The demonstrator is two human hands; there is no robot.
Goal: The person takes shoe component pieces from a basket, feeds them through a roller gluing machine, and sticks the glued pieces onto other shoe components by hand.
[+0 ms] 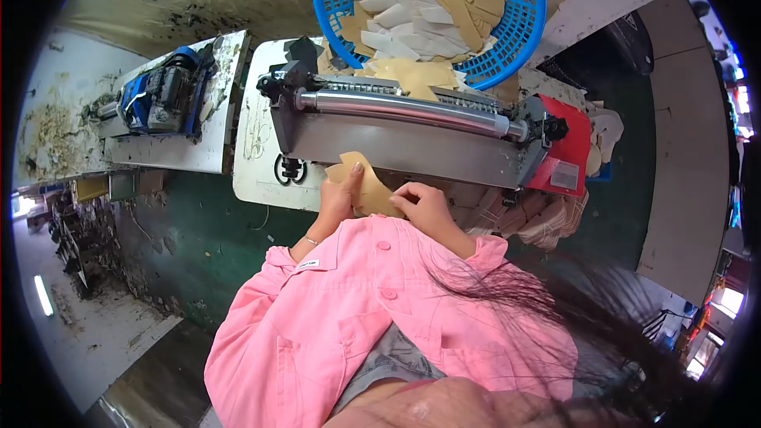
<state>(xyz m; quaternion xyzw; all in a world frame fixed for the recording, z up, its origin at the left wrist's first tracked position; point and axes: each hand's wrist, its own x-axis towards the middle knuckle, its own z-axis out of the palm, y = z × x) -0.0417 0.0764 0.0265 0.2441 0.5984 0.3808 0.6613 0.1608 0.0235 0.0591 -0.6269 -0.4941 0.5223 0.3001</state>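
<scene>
My left hand (339, 196) is closed around a few tan cut sheet pieces (371, 192), its thumb lying on top of them. The pieces are fanned at their upper left end, close to the front of my pink jacket. At their lower right edge, the fingers of my right hand (426, 210) are pinched together on the tan material. Just beyond both hands is a roller machine (404, 143) with a shiny metal roller (396, 107) across its top. More tan pieces (416, 75) lie behind the roller.
A blue plastic basket (321, 0) behind the machine holds many tan and white cut pieces. On the machine's right end hangs a red sheet (567, 147). Black-handled scissors (292, 169) are on the white tabletop (252, 143). A blue and black motor unit (162, 95) stands left.
</scene>
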